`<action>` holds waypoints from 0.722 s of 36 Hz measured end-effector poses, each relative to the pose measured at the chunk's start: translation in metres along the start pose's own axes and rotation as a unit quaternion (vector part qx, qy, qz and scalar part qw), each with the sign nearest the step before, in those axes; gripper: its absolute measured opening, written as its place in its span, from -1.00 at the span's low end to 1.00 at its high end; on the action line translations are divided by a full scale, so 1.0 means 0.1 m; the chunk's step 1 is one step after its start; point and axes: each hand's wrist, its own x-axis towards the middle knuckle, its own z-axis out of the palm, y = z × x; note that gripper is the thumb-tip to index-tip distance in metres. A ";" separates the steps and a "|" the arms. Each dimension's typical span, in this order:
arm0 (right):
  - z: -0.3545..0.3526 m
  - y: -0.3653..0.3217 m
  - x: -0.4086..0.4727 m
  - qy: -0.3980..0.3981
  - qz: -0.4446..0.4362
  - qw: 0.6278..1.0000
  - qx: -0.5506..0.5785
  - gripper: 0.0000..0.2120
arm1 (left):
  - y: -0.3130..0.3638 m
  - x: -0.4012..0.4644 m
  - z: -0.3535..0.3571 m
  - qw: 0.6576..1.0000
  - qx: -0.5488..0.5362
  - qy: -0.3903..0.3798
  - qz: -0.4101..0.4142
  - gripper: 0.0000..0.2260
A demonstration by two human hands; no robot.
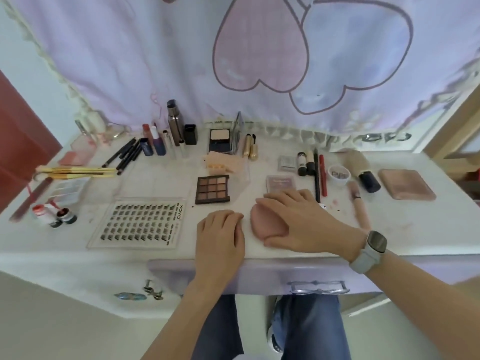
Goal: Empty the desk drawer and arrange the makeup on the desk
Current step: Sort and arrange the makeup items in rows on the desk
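Makeup lies spread over the white desk (405,229). My right hand (298,219) grips a pink powder puff (265,223) lying near the front edge, thumb under its near side and fingers over its right part. My left hand (220,235) rests on the desk just left of the puff, fingers loosely curled and holding nothing. Behind the hands lie a brown eyeshadow palette (212,189) and a pink blush compact (281,183). A clear lash tray (141,222) sits to the left. The lilac drawer front (259,276) below the desk edge looks pushed in.
Pencils (126,155), bottles (176,126) and an open powder compact (220,140) line the back. Gold brushes (78,172) and small jars (55,214) are at left. Tubes, a red pencil (322,178), a brush (359,206) and a pink case (406,188) are at right. A curtain hangs behind.
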 end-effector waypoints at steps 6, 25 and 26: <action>0.05 0.01 0.09 0.010 -0.027 0.999 0.023 -0.24 | -0.03 0.01 0.02 0.999 0.030 -0.026 0.004 -0.74; -0.04 -0.62 -0.17 0.142 -0.032 0.919 0.368 0.03 | -0.10 0.10 -0.50 0.825 -0.472 -0.269 -0.153 -0.58; -0.02 -0.65 -0.17 0.146 -0.035 0.915 0.374 0.04 | -0.13 0.09 -0.52 0.806 -0.495 -0.286 -0.154 -0.56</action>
